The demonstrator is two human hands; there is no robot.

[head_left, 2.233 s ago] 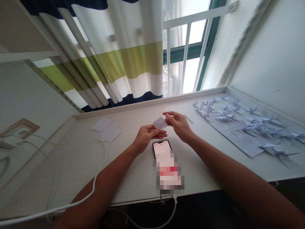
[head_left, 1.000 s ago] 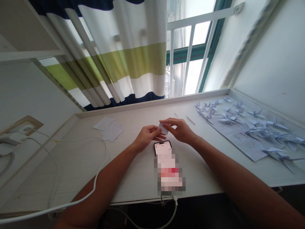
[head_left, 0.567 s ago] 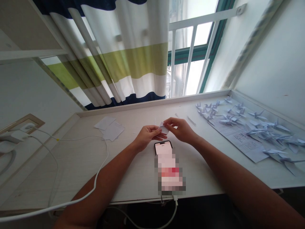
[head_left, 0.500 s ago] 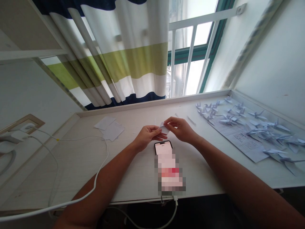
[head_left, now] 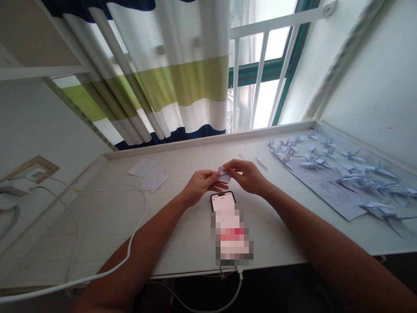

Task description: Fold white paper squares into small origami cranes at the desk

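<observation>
A small folded piece of white paper (head_left: 224,175) is held between my two hands above the desk. My left hand (head_left: 203,184) pinches its left side between thumb and fingers, with the lower fingers spread beneath. On the other side, my right hand (head_left: 244,174) grips the paper's upper right part with thumb and forefinger. Just below the hands a phone (head_left: 223,202) lies on the desk, its screen lit and mostly blurred out.
Several folded paper cranes (head_left: 316,161) and a printed sheet (head_left: 329,187) lie at the right. White paper squares (head_left: 154,177) rest at the left, near a white cable (head_left: 138,226). Thin paper strips (head_left: 261,164) lie behind my right hand.
Both hands have shifted very slightly, and the paper between them sits at a slightly different angle. The view has moved a little.
</observation>
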